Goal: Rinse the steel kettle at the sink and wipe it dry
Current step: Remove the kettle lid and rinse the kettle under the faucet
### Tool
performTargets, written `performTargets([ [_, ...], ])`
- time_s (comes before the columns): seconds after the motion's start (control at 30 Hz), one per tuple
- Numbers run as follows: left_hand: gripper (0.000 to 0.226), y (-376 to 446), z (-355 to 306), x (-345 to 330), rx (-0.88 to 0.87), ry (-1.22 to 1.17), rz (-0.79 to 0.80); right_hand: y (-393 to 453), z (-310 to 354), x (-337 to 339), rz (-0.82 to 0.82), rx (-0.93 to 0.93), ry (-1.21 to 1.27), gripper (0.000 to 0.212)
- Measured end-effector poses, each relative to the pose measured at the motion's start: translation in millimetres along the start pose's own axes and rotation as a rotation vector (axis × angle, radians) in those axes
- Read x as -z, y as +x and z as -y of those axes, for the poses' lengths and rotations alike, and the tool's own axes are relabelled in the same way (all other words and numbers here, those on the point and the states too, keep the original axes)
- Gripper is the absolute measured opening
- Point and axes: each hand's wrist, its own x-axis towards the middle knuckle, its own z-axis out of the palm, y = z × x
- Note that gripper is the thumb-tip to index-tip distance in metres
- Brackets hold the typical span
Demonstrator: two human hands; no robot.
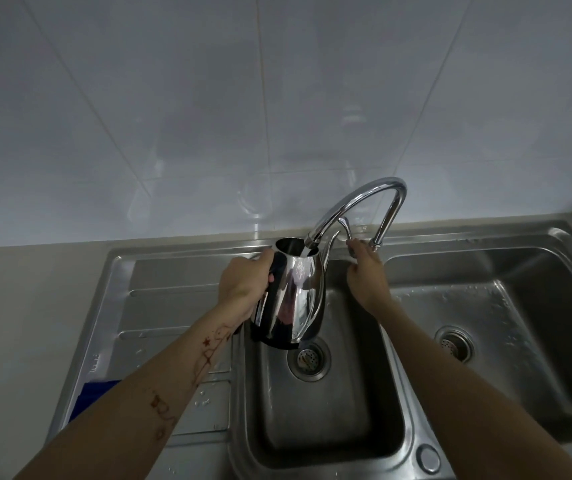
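Note:
A shiny steel kettle (295,299) with a black handle and black base hangs upright over the left basin of the steel sink (312,427). My left hand (243,285) is shut on its handle. The kettle's open mouth sits right under the spout tip of the curved chrome tap (364,199). My right hand (367,275) reaches to the tap's base and its fingers close on the tap lever (346,229). I cannot tell whether water is running. A blue cloth (95,393) lies on the draining board at the lower left, partly hidden by my left forearm.
The sink has two basins, each with a round drain strainer (308,356); the right basin (485,323) holds water drops. A ribbed draining board (173,306) lies to the left, then a beige counter (17,323). A grey tiled wall rises behind.

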Motion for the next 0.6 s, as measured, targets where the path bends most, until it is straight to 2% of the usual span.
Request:
performTargets([
  [0.23,0.046,4.0,-1.6,4.8,0.049,-0.036,0.038,-6.6,16.9,2.7,0.007,0.01,0.013,0.055],
  [0.4,0.057,-0.5,11.0,14.9,-0.01,-0.023,0.055,-10.2,19.0,4.8,-0.015,-0.013,0.031,0.054],
  [0.6,0.056,-9.6,21.1,26.0,-0.087,-0.058,0.053,-18.6,24.0,8.6,-0.013,-0.023,0.034,0.051],
])
